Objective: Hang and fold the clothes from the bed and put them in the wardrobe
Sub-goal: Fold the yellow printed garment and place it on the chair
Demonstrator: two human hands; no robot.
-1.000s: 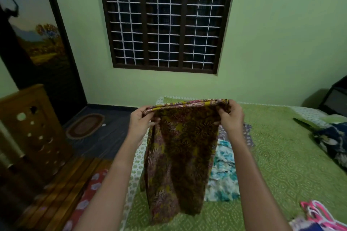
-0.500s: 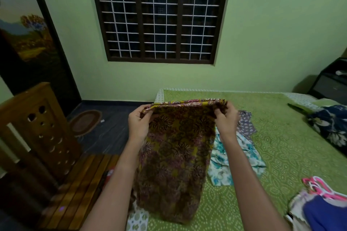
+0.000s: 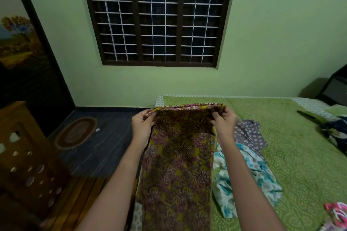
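On the left hand (image 3: 142,126) the fingers (image 3: 145,116) are curled over one top corner of the printed garment (image 3: 178,165), pinching its folded edge. The right hand (image 3: 224,124) mirrors it, fingers (image 3: 222,113) clamped on the other corner. (Both grips look firm from my seat, though the fingertips behind the cloth are hidden.) Between the hands the top edge is stretched level and looks doubled over. The mustard-and-maroon cloth hangs straight down as a long narrow panel, in the air over the near corner of the bed (image 3: 304,155), and its lower end runs out of view.

I judge I am midway through folding this one piece: it looks already narrowed lengthwise, and its length is not yet halved. The next move calls for laying it flat on the green cover, or bringing the top edge down to the hem. Either way both corners must stay even so the layers don't slip.

Just right of it on the bed lie a teal-and-white garment (image 3: 249,176) and a grey dotted one (image 3: 250,135), both crumpled. Pink hangers (image 3: 336,212) sit at the lower right edge and a dark floral cloth (image 3: 336,133) at the far right, so most of the job looks ahead. The dark painted door (image 3: 22,58) on the left may be the wardrobe; I cannot tell.
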